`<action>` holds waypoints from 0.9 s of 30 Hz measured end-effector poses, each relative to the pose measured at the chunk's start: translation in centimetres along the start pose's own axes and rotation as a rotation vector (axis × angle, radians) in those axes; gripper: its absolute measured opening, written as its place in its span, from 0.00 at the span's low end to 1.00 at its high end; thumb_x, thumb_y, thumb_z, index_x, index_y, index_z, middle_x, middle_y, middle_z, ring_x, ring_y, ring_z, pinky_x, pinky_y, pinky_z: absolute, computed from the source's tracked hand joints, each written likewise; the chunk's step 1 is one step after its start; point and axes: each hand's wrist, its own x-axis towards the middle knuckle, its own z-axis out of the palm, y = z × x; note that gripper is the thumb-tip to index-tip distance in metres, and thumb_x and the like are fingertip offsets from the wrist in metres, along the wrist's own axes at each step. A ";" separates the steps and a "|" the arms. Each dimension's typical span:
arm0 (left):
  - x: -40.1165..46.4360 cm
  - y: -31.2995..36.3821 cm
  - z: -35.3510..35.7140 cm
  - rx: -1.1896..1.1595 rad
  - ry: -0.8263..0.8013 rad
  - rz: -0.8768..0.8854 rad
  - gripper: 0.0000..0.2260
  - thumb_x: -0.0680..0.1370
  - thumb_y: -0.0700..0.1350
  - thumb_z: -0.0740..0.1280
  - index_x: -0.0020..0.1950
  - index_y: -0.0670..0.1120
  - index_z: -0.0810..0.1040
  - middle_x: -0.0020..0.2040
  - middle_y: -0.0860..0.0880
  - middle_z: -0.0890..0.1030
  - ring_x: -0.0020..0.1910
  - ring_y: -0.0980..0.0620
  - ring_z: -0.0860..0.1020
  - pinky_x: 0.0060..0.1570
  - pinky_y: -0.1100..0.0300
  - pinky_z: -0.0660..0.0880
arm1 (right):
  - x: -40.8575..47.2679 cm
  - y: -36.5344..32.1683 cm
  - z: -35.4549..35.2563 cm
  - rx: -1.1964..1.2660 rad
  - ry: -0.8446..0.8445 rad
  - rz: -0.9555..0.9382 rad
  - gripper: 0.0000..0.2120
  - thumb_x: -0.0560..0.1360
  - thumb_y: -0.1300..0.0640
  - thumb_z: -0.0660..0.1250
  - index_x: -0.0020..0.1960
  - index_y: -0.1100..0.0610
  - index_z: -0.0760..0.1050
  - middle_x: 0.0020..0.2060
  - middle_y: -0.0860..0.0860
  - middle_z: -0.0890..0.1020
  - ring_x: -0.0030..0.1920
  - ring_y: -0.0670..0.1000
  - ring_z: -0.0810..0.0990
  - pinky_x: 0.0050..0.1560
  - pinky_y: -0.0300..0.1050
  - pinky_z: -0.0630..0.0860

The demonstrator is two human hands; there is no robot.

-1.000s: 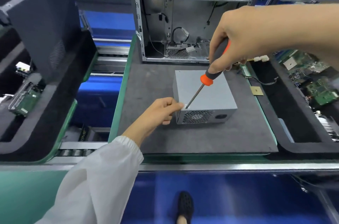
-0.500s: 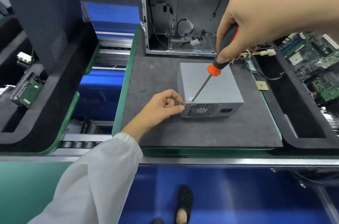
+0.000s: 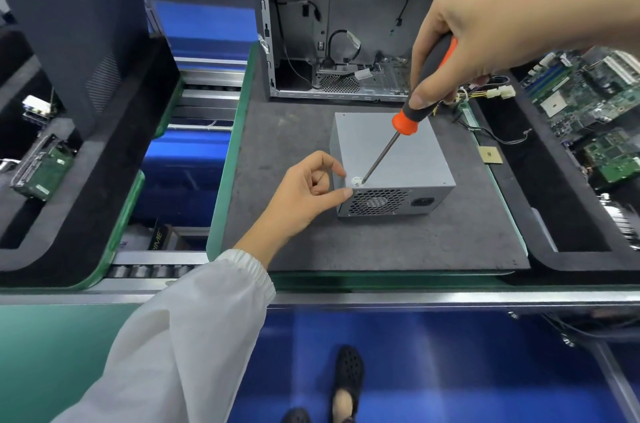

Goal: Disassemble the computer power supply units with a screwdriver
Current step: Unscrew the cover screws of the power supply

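With the power supply unit (image 3: 393,166) on the grey mat (image 3: 381,249), our right hand (image 3: 485,24) grips the screwdriver (image 3: 408,111) on its front-left corner, our left hand (image 3: 304,194) pinching there; slanted, the tip could slip off.

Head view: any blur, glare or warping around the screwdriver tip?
Head view: screwdriver tip sharp on the power supply corner, no glare; right hand looms large, wide-angle bending the frame edges; left hand crisp.
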 end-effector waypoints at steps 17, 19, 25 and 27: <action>-0.7 1.6 -0.4 1.111 0.012 0.816 0.20 0.62 0.29 0.77 0.53 0.41 0.85 0.29 0.47 0.71 0.23 0.50 0.68 0.20 0.63 0.63 | 0.9 2.5 1.1 0.051 0.110 -0.027 0.09 0.63 0.45 0.74 0.32 0.49 0.82 0.22 0.46 0.80 0.18 0.41 0.72 0.28 0.39 0.68; -0.6 1.5 -0.6 1.111 0.025 0.829 0.19 0.63 0.30 0.77 0.52 0.41 0.85 0.29 0.47 0.71 0.23 0.50 0.68 0.20 0.62 0.62 | 0.9 2.9 1.2 0.038 0.130 -0.028 0.09 0.64 0.44 0.74 0.32 0.49 0.82 0.22 0.45 0.80 0.20 0.41 0.73 0.28 0.39 0.68; -0.5 0.6 0.4 0.707 0.248 0.562 0.08 0.76 0.46 0.72 0.51 0.43 0.83 0.34 0.54 0.75 0.31 0.60 0.72 0.29 0.57 0.73 | 2.0 5.9 3.5 0.216 0.302 0.057 0.13 0.68 0.39 0.69 0.35 0.47 0.83 0.25 0.44 0.81 0.24 0.42 0.74 0.28 0.38 0.67; 0.1 0.6 0.5 0.482 0.240 0.264 0.22 0.73 0.56 0.72 0.63 0.47 0.77 0.34 0.56 0.68 0.31 0.60 0.67 0.33 0.65 0.67 | 2.9 7.4 5.8 0.434 0.332 0.088 0.12 0.72 0.43 0.69 0.37 0.50 0.84 0.26 0.44 0.82 0.23 0.40 0.74 0.26 0.35 0.67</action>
